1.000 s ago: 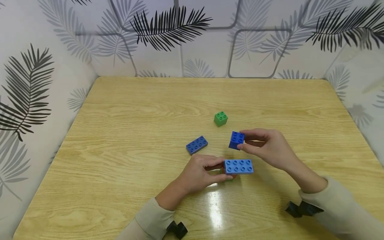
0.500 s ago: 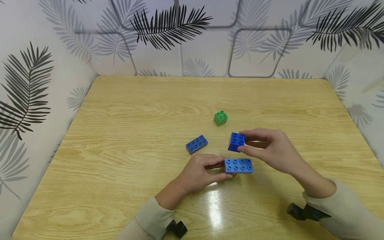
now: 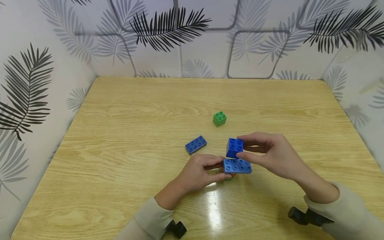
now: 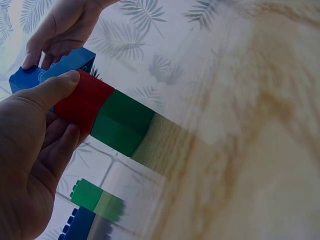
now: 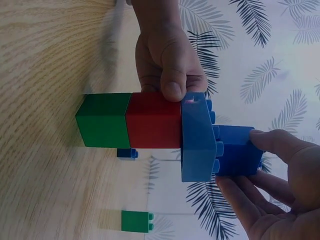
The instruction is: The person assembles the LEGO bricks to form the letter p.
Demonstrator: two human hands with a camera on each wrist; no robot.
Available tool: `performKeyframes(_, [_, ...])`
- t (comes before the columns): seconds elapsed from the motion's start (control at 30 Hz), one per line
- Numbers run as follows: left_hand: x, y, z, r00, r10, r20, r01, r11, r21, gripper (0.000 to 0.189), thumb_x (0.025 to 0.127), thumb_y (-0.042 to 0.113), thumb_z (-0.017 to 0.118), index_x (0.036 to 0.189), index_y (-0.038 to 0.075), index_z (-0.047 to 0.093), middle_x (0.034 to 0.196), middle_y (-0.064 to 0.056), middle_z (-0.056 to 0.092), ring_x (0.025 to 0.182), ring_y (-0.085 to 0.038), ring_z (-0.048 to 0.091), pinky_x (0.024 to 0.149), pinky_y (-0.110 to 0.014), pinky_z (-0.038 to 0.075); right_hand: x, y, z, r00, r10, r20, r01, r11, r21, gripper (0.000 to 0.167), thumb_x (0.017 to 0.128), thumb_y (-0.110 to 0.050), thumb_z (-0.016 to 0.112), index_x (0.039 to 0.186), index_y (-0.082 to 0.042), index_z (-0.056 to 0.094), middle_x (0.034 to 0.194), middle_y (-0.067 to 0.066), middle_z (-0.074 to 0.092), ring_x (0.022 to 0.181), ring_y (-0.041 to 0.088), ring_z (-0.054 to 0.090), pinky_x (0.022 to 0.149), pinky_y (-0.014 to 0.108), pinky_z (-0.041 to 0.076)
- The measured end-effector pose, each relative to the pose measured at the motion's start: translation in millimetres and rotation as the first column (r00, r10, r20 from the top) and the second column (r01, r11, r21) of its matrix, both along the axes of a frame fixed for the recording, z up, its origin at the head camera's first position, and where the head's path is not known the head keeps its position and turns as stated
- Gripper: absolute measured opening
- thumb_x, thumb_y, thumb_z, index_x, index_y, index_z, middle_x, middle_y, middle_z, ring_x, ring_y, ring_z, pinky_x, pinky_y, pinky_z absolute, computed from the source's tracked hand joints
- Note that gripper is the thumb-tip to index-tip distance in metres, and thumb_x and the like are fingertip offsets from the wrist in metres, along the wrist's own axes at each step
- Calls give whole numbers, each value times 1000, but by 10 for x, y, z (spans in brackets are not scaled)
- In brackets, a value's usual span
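A tower of building bricks stands on the table: a green brick at the bottom, a red brick on it, and a longer light blue brick with studs across the top. My left hand grips the tower from the left, thumb and fingers around the red brick just under the light blue one. Between thumb and fingertips, my right hand pinches a square dark blue brick, studs up. It is right at the far edge of the light blue brick's studs and overlaps them in the right wrist view.
On the wooden table a loose green brick lies beyond the hands. A flat blue brick with two rows of studs lies to its left, just past my left hand. A leaf-patterned wall covering borders the table.
My right hand has brought the dark blue brick nearer to me and slightly left, closing in on the light blue brick. The left hand and the tower have stayed in place.
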State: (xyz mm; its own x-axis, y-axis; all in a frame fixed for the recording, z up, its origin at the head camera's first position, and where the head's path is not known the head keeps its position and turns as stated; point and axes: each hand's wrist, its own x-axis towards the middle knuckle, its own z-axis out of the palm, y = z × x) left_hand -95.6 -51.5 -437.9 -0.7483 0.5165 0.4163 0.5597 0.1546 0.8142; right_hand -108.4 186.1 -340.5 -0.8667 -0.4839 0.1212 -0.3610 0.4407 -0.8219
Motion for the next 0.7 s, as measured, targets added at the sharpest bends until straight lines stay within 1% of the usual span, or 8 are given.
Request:
performKeyframes(0.1, [-4, 2, -5, 999, -2, -34, 2, 1000, -1, 27, 83, 12, 82, 108, 4, 74, 104, -9, 77, 101, -8, 72, 86, -17, 59, 17, 5, 1, 999, 27, -19, -27, 999, -18, 33, 89, -9, 76, 122, -7, 71, 117, 11, 73, 103, 9, 72, 84, 24, 62])
performKeyframes(0.2, [-10, 3, -8, 999, -13, -45, 13, 1000, 5, 26, 84, 11, 82, 107, 3, 74, 104, -9, 77, 102, -9, 72, 86, -18, 59, 31, 4, -6, 997, 61, -47, -62, 997, -39, 33, 88, -6, 76, 121, -6, 71, 114, 10, 73, 101, 6, 71, 83, 27, 63])
performKeyframes(0.4, [-3, 8, -13, 1000, -29, -1, 29, 999, 27, 26, 85, 11, 80, 109, 2, 74, 107, -11, 77, 105, -10, 71, 88, -20, 59, 58, 1, -34, 992, 110, -68, -113, 992, -54, 34, 85, -3, 78, 119, -6, 71, 113, 9, 73, 100, 7, 72, 82, 31, 63])
performKeyframes(0.57, [1, 8, -16, 999, -38, 32, 36, 998, 43, 27, 85, 10, 80, 110, 2, 73, 108, -12, 76, 107, -12, 71, 89, -21, 59, 74, 0, -43, 989, 131, -65, -135, 989, -53, 33, 85, -2, 78, 118, -5, 71, 113, 10, 73, 100, 8, 72, 82, 28, 63])
performKeyframes(0.7, [3, 2, -19, 998, -41, 55, 38, 998, 48, 32, 85, 9, 80, 115, 0, 73, 111, -13, 75, 108, -12, 71, 90, -23, 59, 81, 2, -48, 987, 145, -69, -149, 988, -46, 33, 85, -3, 78, 117, -5, 71, 112, 10, 74, 99, 8, 72, 81, 27, 63])
